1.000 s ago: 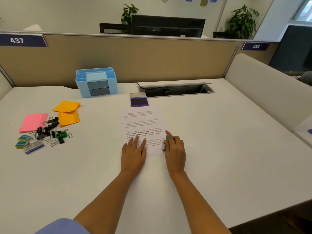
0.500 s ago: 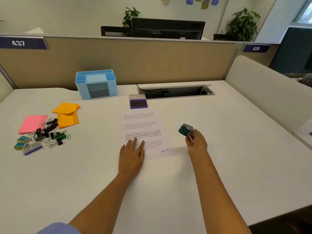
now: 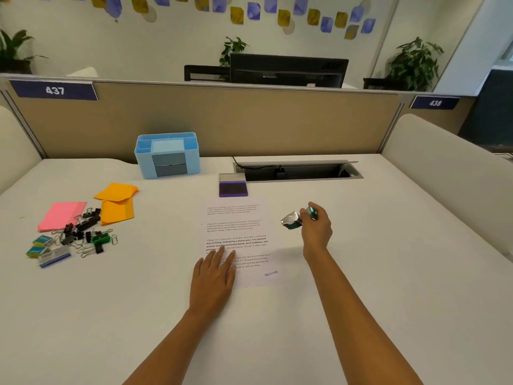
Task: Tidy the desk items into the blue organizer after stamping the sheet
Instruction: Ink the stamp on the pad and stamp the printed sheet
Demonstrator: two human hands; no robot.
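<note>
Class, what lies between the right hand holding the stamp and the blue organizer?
The purple ink pad sits between the right hand and the blue organizer; the head view shows it.

Office: numbered cubicle partition (image 3: 211, 120), monitor (image 3: 288, 70)

A beige partition (image 3: 222, 120) is running along the back of the white surface (image 3: 388, 273), carrying plate 437 (image 3: 54, 90) and plate 438 (image 3: 434, 103). A cable well (image 3: 297, 172) is lying open just before it. Beyond, a black monitor (image 3: 288, 72) is standing beside a leafy plant (image 3: 233, 48), with paper shapes (image 3: 253, 11) dotting the wall (image 3: 166, 45).
</note>
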